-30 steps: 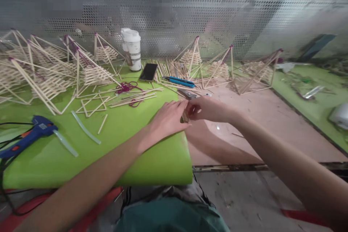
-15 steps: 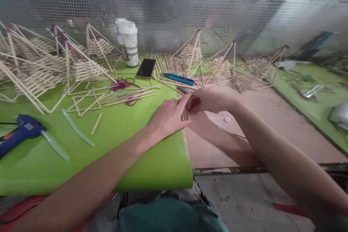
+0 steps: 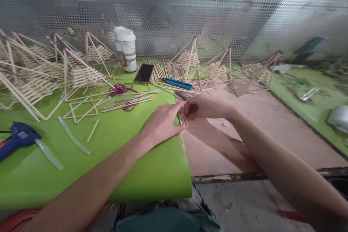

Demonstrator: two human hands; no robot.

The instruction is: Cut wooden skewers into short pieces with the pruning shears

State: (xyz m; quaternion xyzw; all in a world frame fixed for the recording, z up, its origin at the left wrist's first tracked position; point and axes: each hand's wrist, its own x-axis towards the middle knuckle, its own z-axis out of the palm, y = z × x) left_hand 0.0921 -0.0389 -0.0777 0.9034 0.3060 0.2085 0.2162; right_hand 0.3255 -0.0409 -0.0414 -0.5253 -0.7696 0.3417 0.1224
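Note:
My left hand [image 3: 163, 121] rests at the edge of the green sheet, its thumb and forefinger closed around the two ends of a row of short wooden sticks [image 3: 183, 119]. These lie side by side, partly covered by the fingers. From the other side, my right hand [image 3: 206, 107] has its fingers curled in against the sticks. Whatever is between its fingertips is hidden. Just beyond the hands, a metal tool [image 3: 181, 95] shows in part, and past it lies a blue-handled cutter [image 3: 178, 83].
Several stick pyramids with purple thread, such as one [image 3: 190, 58], stand along the back. A white cup [image 3: 127, 49], a phone [image 3: 144, 73] and loose sticks [image 3: 130, 102] are on the green sheet [image 3: 152, 174]. A blue glue gun [image 3: 20, 137] lies at left.
The whole view has shifted slightly, with the table sitting lower in the picture. Both hands stay at the short sticks, and more of these show between the left thumb and forefinger.

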